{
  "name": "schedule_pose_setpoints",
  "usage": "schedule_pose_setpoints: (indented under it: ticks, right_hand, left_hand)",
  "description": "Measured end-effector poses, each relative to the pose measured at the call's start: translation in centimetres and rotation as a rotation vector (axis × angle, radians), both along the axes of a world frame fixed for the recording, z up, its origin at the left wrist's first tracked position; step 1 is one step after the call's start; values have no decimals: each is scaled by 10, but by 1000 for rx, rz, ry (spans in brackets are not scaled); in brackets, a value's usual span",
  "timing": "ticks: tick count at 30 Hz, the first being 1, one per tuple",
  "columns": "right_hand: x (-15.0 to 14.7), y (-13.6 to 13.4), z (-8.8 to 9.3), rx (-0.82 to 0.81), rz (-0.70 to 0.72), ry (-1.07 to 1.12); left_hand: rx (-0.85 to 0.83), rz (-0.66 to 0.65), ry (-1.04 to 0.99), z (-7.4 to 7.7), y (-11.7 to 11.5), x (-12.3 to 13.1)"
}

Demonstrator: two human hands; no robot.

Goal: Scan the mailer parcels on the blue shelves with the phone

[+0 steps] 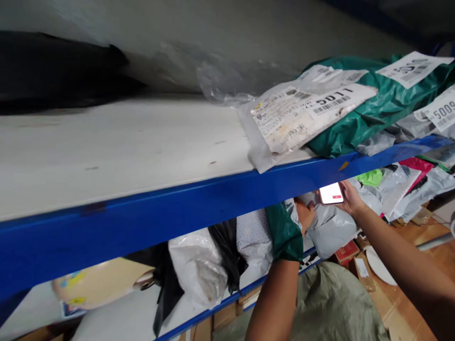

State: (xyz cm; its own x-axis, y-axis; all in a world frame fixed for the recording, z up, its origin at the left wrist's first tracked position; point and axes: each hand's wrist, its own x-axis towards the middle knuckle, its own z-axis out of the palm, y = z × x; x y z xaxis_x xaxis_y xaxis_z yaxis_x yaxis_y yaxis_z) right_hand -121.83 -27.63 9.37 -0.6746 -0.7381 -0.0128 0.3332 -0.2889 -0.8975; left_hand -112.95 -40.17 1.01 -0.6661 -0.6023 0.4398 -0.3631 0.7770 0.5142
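Note:
My right hand [350,196] is closed round a phone [331,193] with a lit, mostly white screen, held just under the blue shelf edge. On the lower shelf my left hand [304,215] reaches in among bagged parcels, its fingers partly hidden and curled against a white and green plastic parcel [294,213]. Dark green plastic [284,234] covers part of my left wrist. Beside that hand, on its right, lies a grey plastic parcel [329,227]. A pale patterned parcel [253,237] is to the left of the green plastic.
The blue shelf beam [213,201] crosses above my hands. Upper-shelf parcels include a clear bag labelled 5011 [302,116] and a green bag [373,102]. Lower down are a whitish bag [199,265], black bags [229,251], a red box [346,251] and a large olive sack [334,303].

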Motion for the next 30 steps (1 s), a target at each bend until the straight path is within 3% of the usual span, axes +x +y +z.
schedule_pose_setpoints:
  ticks: [4, 10, 18, 30]
  right_hand:
    - [2, 2, 3, 8, -55, 45]
    - [35, 26, -1, 49, -104, 154]
    - [76, 65, 9, 24, 100, 151]
    - [95, 81, -4, -15, 228, 247]
  left_hand:
    - [-3, 23, -126, -2, 2, 4]
    - [-28, -54, -203, 3, 2, 5]
    - [-27, -94, -207, 10, 4, 8]
    - [-67, -81, -96, -3, 2, 3]
